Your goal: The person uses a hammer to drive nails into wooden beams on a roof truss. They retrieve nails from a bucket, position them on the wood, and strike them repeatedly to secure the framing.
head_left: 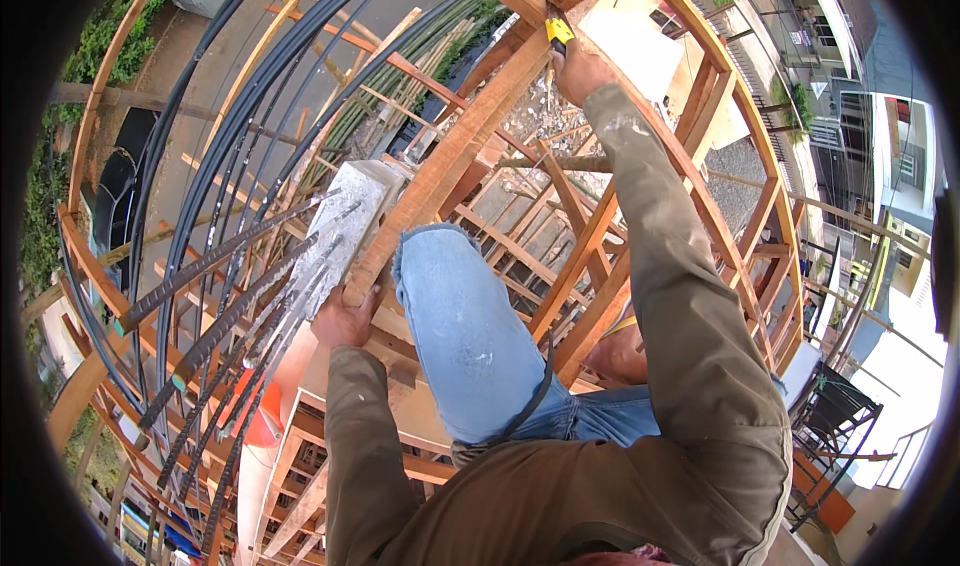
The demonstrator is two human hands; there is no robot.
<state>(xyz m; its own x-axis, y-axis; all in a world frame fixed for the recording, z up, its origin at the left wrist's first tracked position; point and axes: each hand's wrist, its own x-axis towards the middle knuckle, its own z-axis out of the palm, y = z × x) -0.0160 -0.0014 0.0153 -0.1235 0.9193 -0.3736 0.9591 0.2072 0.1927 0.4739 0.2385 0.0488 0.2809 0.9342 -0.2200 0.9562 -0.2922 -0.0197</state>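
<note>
A long wooden beam [450, 151] slants from my left thigh up to the far middle. My left hand [343, 318] is closed round its near end, beside a grey concrete column [350, 201] with steel bars sticking out. My right arm reaches far forward. At the beam's far end my right hand [582, 71] is closed on a yellow-and-black hand tool [559, 34]; its working end is too small to make out. My bent left knee [455, 296], in blue jeans, lies against the beam.
Ribbed rebar [225, 326] and thick black cables [225, 116] run along the left. Wooden framing [575, 276] with open gaps lies below me, debris under it. A curved timber rail [745, 96] and a pale plywood sheet [630, 31] are at the right. Bamboo poles [400, 96] lie beyond.
</note>
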